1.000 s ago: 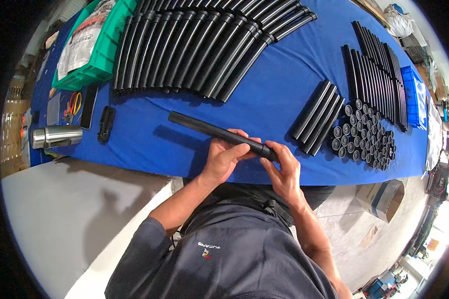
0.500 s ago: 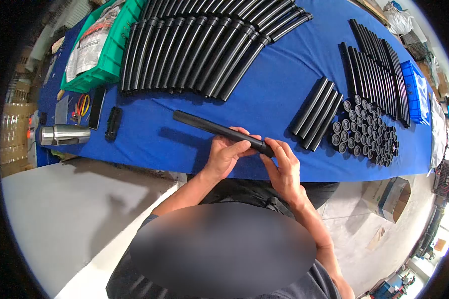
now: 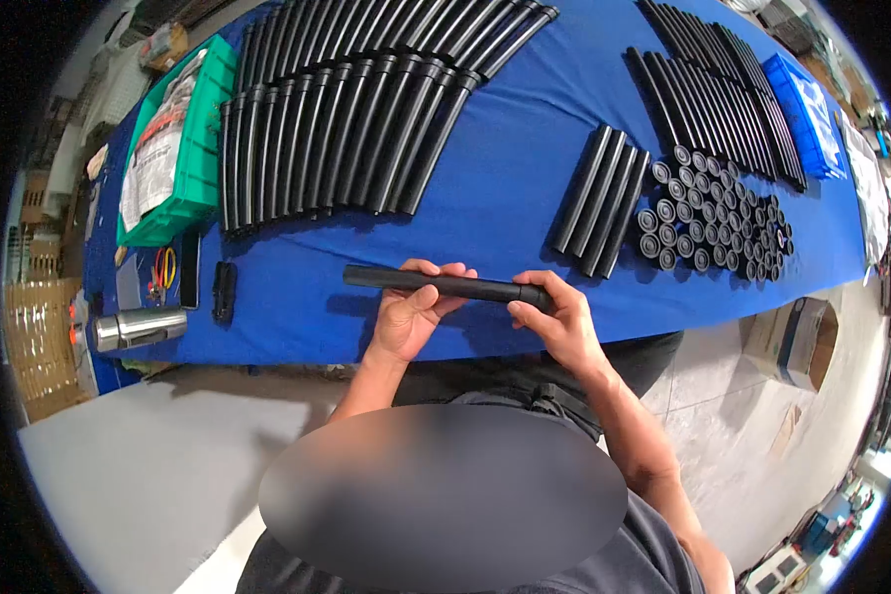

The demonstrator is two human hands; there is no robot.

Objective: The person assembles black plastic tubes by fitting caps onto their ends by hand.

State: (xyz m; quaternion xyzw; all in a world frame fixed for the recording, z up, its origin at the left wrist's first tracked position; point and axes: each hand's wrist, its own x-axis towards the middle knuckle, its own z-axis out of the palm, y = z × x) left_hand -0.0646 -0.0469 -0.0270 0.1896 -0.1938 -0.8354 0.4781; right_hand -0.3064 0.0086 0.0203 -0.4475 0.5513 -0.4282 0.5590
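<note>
A black tube (image 3: 480, 287) with a wider collar at its right end lies level across both my hands, above the front of the blue-covered table (image 3: 307, 332). My left hand (image 3: 411, 315) is closed around its middle-left part, thumb in front and fingertips behind. My right hand (image 3: 561, 322) grips the collared end between thumb and fingers. Ahead to the left lie rows of similar black tubes (image 3: 351, 139) with collars. On the right, several plain black tubes (image 3: 604, 198) lie beside a cluster of round black caps (image 3: 698, 223).
A green crate (image 3: 193, 168) holding newspaper stands at the left, near scissors (image 3: 165, 272), a phone-like black slab (image 3: 190, 269), a steel flask (image 3: 141, 329) and a black object (image 3: 225, 292). More thin tubes (image 3: 723, 109) and a blue bin (image 3: 802, 114) are at far right. A cardboard box (image 3: 792, 342) sits on the floor.
My left hand has slid along the tube toward its left end. The tube is now nearly level instead of sloping down to the right. The whole view has shifted and turned a little.
</note>
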